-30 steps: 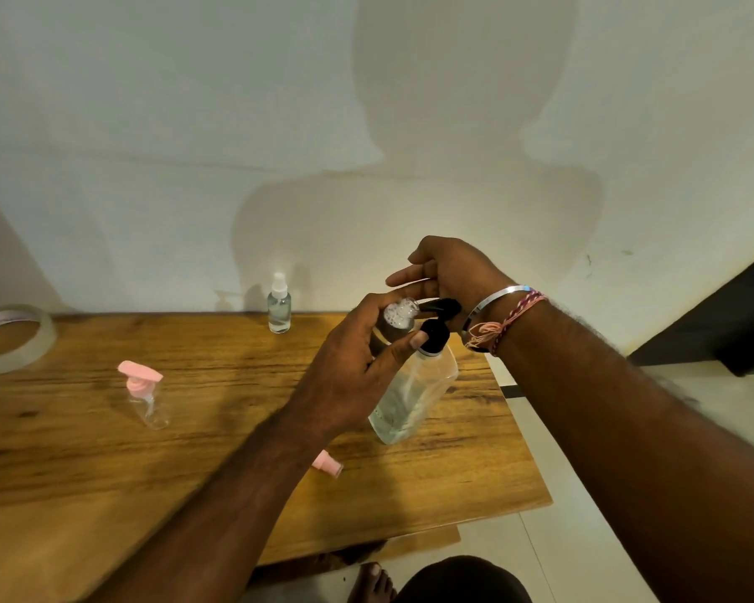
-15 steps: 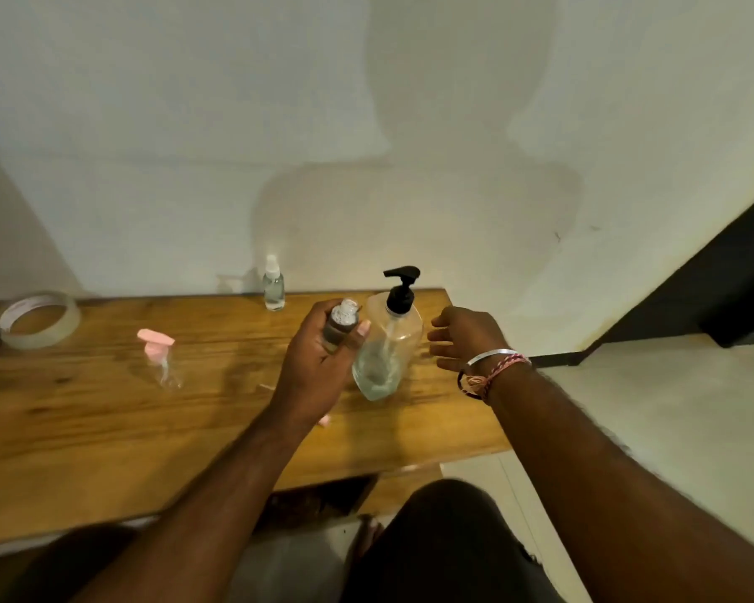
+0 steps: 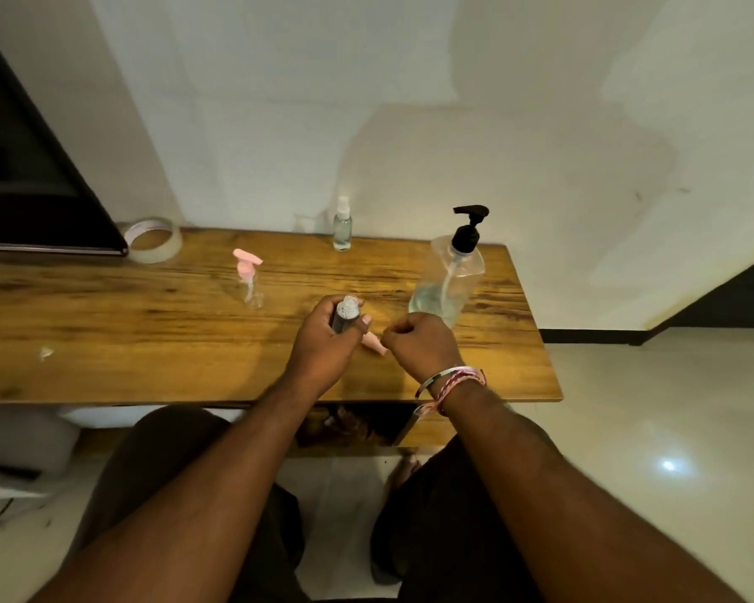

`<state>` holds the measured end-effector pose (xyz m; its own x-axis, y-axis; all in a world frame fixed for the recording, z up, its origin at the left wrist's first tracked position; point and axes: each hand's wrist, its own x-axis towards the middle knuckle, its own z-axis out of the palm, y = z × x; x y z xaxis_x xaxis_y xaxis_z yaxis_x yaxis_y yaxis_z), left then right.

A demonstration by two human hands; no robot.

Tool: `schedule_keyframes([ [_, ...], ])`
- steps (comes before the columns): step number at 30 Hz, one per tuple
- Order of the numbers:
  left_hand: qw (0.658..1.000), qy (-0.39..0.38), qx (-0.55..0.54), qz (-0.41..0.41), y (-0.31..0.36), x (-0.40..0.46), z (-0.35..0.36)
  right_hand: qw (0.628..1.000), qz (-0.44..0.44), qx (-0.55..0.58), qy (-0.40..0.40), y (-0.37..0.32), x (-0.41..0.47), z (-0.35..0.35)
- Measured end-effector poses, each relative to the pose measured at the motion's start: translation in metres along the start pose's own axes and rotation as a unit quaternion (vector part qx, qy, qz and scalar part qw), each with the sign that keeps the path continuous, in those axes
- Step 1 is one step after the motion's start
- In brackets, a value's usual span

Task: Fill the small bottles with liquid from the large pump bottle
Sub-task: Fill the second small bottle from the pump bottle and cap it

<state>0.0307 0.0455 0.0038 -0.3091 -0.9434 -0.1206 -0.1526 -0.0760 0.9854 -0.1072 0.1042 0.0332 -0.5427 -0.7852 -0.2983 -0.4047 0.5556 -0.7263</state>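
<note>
My left hand (image 3: 323, 346) grips a small clear bottle (image 3: 347, 316) upright over the middle of the wooden table (image 3: 105, 341); its open neck points up. My right hand (image 3: 425, 346), just to its right, has its fingers curled and pinches the end of a small pink cap (image 3: 374, 344) lying on the table. The large pump bottle (image 3: 447, 285) with a black pump head stands behind my right hand, untouched and partly filled with clear liquid. A small bottle with a pink pump (image 3: 249, 278) stands to the left. A small clear spray bottle (image 3: 342, 226) stands at the back edge.
A roll of clear tape (image 3: 154, 239) lies at the back left, next to a dark screen (image 3: 31, 176). A small white scrap (image 3: 46, 352) lies on the left of the table. The table's right edge drops to a pale tiled floor (image 3: 649, 428). My knees sit under the front edge.
My right hand left the pump bottle, which now stands on the table, and came down to the pink cap. My left hand lowered the small bottle toward the table.
</note>
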Motion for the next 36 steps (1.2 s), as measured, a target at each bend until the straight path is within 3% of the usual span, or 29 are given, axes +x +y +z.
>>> schedule_keyframes([
  [5,0.994,0.096,-0.021,-0.047,-0.012,0.017,-0.008,0.983,-0.105,-0.148,0.034,0.007,0.012,0.036],
  [9,0.991,0.123,-0.017,-0.058,-0.013,0.025,-0.007,0.968,-0.131,-0.212,0.019,0.009,0.02,0.046],
  [19,0.991,0.125,-0.029,-0.025,-0.01,0.048,-0.003,0.98,-0.161,-0.021,0.117,-0.014,0.05,0.042],
  [22,0.991,0.129,-0.034,-0.018,-0.008,0.06,-0.004,0.969,-0.173,0.031,0.174,-0.016,0.054,0.04],
  [26,0.989,0.139,-0.04,-0.007,-0.007,0.072,-0.005,0.941,-0.263,0.033,0.209,-0.029,0.059,0.036],
  [30,0.99,0.132,-0.051,-0.004,-0.012,0.078,-0.004,0.93,-0.314,0.05,0.187,-0.039,0.061,0.036],
  [36,0.988,0.141,-0.066,-0.023,-0.018,0.079,-0.003,0.941,-0.282,0.146,0.118,-0.038,0.066,0.038],
])
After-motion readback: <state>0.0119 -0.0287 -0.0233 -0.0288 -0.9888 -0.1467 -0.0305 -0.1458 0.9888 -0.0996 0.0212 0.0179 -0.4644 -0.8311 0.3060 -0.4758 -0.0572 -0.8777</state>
